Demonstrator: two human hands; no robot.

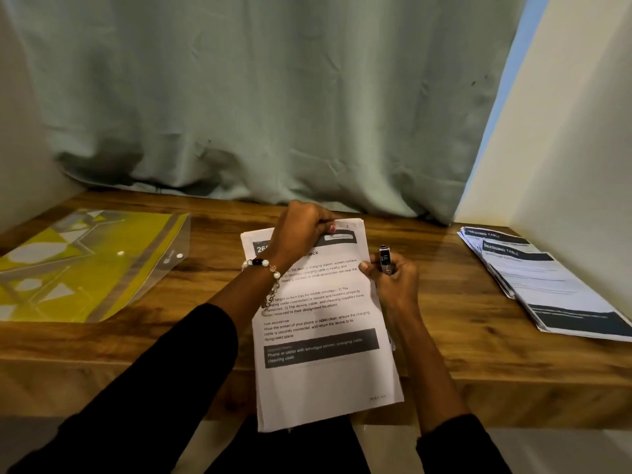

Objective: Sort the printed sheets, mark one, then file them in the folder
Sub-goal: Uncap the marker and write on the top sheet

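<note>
Pale grey-green cloth (273,97) hangs in soft folds behind a wooden bench (212,268), whose top has a warm brown grain and a thick front edge. Cream walls close in on both sides.

On the left of the bench lies a flat plastic folder (78,265), clear and glossy, with a yellow and grey angular pattern showing through it and two small white snap buttons on its flap. On the far right, well apart from it, rests a fanned pile of printed sheets (543,282), white with dark header and footer bands.

Near the middle, a thin stack of paper (321,323) lies partly on the bench and hangs over its front edge toward the person. The top page is white, with lines of black print and a dark grey band carrying white text low on the page.

The left hand (301,230) is at the top edge of this stack, its fingers curled and pinching the paper at the upper corner. A bracelet (266,275) of white, clear and dark round beads circles that wrist, and a black sleeve covers the forearm.

The right hand (393,278) sits at the stack's right edge, its grip clenched around a small, dark pen-like marker (385,260) with a shiny clip, which stands upright out of the fist. The thumb tip touches the edge of the page.
</note>
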